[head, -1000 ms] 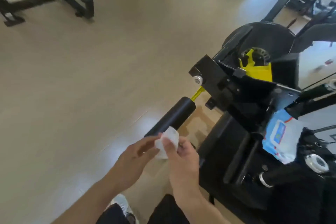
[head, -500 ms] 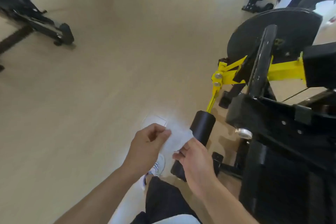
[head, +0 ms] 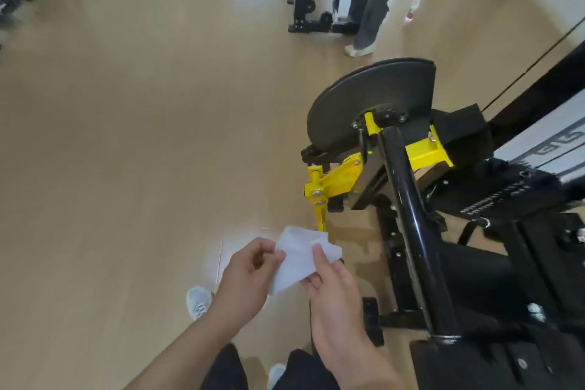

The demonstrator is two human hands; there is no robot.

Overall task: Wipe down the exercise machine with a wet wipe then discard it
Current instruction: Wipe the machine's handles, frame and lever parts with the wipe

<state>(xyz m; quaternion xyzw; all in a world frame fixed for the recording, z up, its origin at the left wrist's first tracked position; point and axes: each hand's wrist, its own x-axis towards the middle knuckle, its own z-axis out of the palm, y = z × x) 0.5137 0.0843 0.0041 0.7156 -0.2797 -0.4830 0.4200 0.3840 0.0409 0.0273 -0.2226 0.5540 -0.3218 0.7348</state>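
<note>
Both hands pinch one white wipe [head: 296, 258] between them; left hand [head: 245, 275] grips its left edge, right hand [head: 330, 290] its right. They hover just beside the black-and-yellow exercise machine [head: 408, 199].

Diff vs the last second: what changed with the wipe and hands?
The wet wipe went from a small wad to an opened sheet, spread between the left hand and right hand. The head camera swung, so the black roller pad is now hidden behind the wipe and hands, and the wipes pack is out of view. Unchanged: both hands hold the wipe, and it is not on the exercise machine.
</note>
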